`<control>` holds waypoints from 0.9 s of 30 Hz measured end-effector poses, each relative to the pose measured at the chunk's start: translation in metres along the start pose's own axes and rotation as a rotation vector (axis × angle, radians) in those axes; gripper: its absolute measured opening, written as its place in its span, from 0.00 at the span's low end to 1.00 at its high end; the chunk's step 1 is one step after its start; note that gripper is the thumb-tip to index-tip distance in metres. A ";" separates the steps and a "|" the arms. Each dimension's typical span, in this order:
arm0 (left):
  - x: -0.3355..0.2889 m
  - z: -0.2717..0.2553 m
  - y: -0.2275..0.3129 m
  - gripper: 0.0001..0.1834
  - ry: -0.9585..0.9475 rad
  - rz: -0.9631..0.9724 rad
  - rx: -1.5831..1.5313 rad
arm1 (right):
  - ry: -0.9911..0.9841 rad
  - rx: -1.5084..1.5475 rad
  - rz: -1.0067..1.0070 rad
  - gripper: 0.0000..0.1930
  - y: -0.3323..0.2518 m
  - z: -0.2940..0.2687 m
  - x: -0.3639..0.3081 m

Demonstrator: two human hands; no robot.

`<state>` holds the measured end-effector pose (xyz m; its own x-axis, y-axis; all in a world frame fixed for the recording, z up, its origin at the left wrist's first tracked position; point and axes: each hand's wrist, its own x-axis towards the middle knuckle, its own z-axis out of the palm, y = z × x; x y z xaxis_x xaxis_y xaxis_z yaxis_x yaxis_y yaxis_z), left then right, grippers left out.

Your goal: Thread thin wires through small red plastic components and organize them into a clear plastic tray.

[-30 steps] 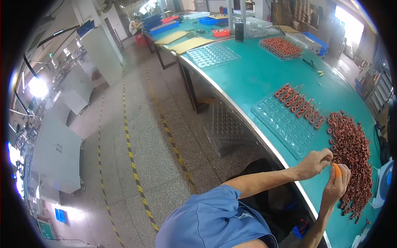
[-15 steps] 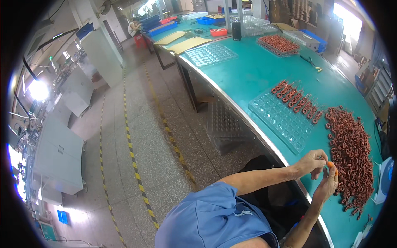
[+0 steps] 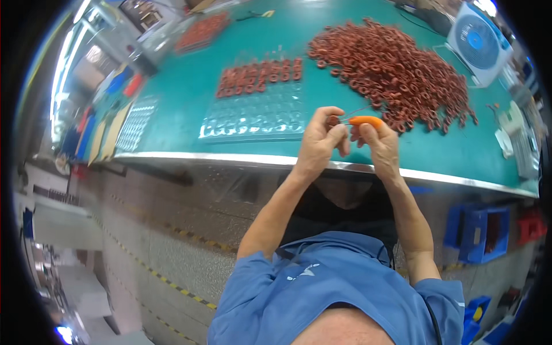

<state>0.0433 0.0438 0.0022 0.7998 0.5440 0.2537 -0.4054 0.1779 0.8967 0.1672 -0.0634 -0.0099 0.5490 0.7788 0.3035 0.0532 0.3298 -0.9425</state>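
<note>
Over the front edge of the green table, both my hands are raised close together. My left hand (image 3: pixel 317 142) pinches a reddish-brown wire-wound ring coil (image 3: pixel 333 120) between thumb and fingers, and its thin leads stick out. In my right hand (image 3: pixel 384 148) is a small orange-handled tool (image 3: pixel 366 121). Its tip points left at the coil; whether it touches the wire is too small to tell. Just beyond my hands lies a large heap of ring coils (image 3: pixel 397 69). To the left is a clear plastic tray (image 3: pixel 253 121), its far rows filled with coils (image 3: pixel 260 76).
A second filled coil tray (image 3: pixel 202 31) and pliers (image 3: pixel 256 15) lie farther back. On the right stands a blue-and-white fan (image 3: pixel 478 43). Another clear tray (image 3: pixel 137 123) is at the far left. Blue bins (image 3: pixel 476 233) sit below the table at right.
The view has swung to the right and down, so the heap and fan now show fully. My hands stay close together, still holding the orange-handled tool; the coil now shows in my left fingers.
</note>
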 end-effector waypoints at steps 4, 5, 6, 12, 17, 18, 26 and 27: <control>-0.002 0.011 -0.008 0.14 -0.061 -0.023 0.062 | 0.025 -0.031 0.005 0.15 0.006 -0.013 -0.010; -0.005 0.011 -0.009 0.13 -0.067 -0.031 0.097 | 0.007 -0.031 0.011 0.15 0.009 -0.013 -0.011; -0.006 0.011 -0.008 0.13 -0.071 -0.031 0.096 | 0.011 -0.026 -0.003 0.15 0.011 -0.014 -0.011; -0.017 0.012 -0.003 0.13 -0.065 -0.029 0.127 | 0.034 -0.064 -0.023 0.16 0.014 -0.006 -0.019; -0.016 0.016 -0.005 0.12 -0.056 0.003 0.152 | 0.051 -0.035 -0.018 0.17 0.015 -0.006 -0.019; -0.017 0.016 -0.006 0.12 -0.060 0.002 0.150 | 0.052 0.005 0.000 0.17 0.015 -0.005 -0.020; -0.016 0.017 -0.002 0.12 -0.041 0.045 0.440 | 0.174 -0.101 -0.028 0.17 -0.005 0.000 -0.024; -0.020 0.013 -0.003 0.12 -0.025 0.029 0.443 | 0.186 -0.200 -0.043 0.17 -0.018 0.005 -0.027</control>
<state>0.0347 0.0216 -0.0007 0.8037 0.5224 0.2849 -0.2036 -0.2085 0.9566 0.1476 -0.0880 -0.0002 0.6853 0.6489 0.3307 0.2338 0.2341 -0.9437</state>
